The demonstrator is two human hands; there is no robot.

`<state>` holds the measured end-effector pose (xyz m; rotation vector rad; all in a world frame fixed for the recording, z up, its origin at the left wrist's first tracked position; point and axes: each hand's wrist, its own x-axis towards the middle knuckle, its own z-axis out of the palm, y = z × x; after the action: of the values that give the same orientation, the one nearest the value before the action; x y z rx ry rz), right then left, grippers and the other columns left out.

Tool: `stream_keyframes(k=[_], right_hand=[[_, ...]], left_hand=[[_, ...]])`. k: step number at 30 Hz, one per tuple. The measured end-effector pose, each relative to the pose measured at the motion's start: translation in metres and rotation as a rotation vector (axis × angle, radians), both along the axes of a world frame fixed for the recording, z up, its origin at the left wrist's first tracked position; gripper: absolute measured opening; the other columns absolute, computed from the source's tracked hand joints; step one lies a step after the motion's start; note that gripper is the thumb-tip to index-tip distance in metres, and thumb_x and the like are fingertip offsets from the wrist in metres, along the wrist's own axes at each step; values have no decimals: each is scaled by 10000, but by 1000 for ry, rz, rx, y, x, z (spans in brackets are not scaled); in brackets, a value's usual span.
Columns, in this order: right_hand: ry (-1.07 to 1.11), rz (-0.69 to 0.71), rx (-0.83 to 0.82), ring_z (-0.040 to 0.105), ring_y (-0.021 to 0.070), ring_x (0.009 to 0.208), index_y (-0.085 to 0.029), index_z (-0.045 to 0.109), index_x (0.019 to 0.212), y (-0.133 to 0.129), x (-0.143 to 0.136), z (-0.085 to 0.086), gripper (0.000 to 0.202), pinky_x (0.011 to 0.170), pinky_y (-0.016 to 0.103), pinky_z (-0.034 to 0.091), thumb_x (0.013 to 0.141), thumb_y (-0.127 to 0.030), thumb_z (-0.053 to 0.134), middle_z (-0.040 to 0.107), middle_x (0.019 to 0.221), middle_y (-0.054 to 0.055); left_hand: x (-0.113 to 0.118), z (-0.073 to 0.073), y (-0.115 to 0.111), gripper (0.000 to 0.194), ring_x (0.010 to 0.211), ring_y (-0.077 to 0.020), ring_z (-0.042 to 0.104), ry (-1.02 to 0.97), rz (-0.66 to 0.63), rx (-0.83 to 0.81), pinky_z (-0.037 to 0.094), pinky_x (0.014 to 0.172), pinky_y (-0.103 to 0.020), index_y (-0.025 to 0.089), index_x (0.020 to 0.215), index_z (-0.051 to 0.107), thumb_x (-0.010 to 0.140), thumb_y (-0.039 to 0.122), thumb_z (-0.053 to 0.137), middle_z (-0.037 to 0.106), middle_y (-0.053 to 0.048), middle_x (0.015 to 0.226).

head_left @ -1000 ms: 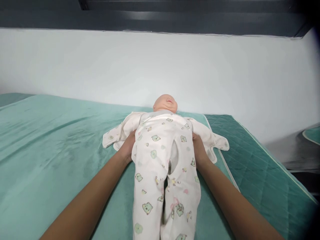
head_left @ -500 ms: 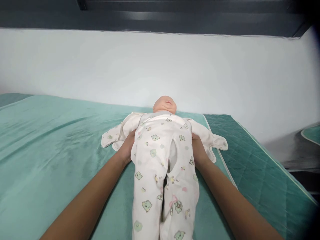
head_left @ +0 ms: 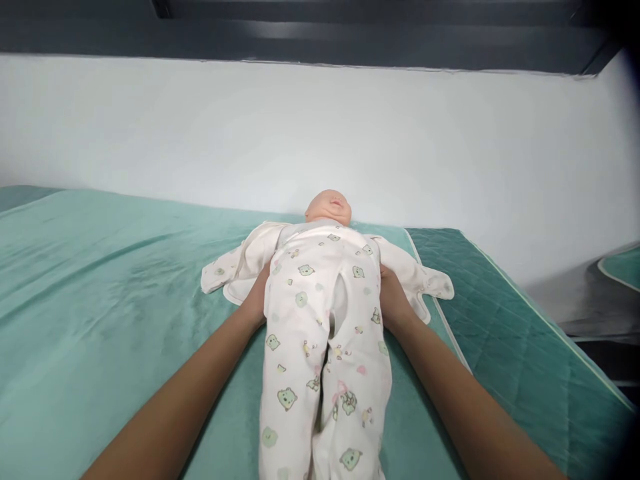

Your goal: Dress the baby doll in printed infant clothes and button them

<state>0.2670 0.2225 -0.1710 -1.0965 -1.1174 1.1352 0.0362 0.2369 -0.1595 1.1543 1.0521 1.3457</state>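
Note:
A baby doll (head_left: pixel 329 207) lies on its back, head toward the wall. White trousers (head_left: pixel 300 333) with green bear prints cover its legs and reach up over its belly. A white jacket (head_left: pixel 260 250) is spread out under the doll, its sleeves stretched to both sides. Against the left side of the trousers' waist is my left hand (head_left: pixel 257 293), its fingers hidden behind the cloth. My right hand (head_left: pixel 393 297) is at the right side of the waist, its fingers also hidden by the cloth.
The doll lies on a light green sheet (head_left: pixel 125 280). A darker green quilted mat (head_left: pixel 520 353) extends to the right. Behind stands a white wall (head_left: pixel 300 133), with a dark metal beam (head_left: pixel 350 37) above it.
The trousers' legs have shifted slightly to the left. Both hands remain at the sides of the waist, almost unmoved.

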Motion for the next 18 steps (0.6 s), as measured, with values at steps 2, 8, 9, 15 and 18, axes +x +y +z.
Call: stream_keyframes(k=[2, 8, 9, 15, 18], right_hand=[[-49, -5, 18, 638, 250, 880, -172, 735, 916, 0, 2, -1, 257, 815, 385, 516, 708, -317, 693, 756, 894, 56], [-258, -47, 45, 640, 274, 942, -170, 727, 997, 3, 8, -2, 324, 869, 413, 506, 740, -359, 669, 747, 1047, 87], [-260, -49, 37, 642, 281, 948, -170, 729, 991, 3, 9, -2, 323, 862, 414, 510, 742, -369, 673, 747, 1052, 91], [-21, 2, -52, 678, 288, 893, -217, 723, 1050, 8, 8, -7, 355, 791, 406, 544, 750, -405, 704, 766, 953, 61], [96, 51, -67, 689, 279, 873, -244, 703, 1111, 14, 9, -11, 367, 762, 399, 553, 803, -435, 642, 763, 897, 47]], left_hand=[[0, 1, -1, 187, 1101, -277, 578, 19, -16, 16, 456, 965, -333, 199, 795, 692, 629, 225, 773, 737, -40, 950], [4, 5, -5, 237, 1003, -267, 621, -31, 13, -97, 526, 810, -329, 180, 863, 724, 688, 340, 730, 744, -56, 969], [3, 4, -5, 266, 990, -267, 628, -35, 17, -110, 532, 789, -328, 178, 885, 728, 680, 345, 742, 746, -60, 976], [-3, -2, 0, 366, 886, -263, 677, -48, -78, -135, 546, 745, -339, 165, 1026, 729, 699, 326, 753, 754, -76, 956], [-6, -4, 3, 428, 814, -237, 685, -64, -83, -141, 544, 705, -330, 194, 1109, 708, 706, 331, 750, 753, -68, 957]])
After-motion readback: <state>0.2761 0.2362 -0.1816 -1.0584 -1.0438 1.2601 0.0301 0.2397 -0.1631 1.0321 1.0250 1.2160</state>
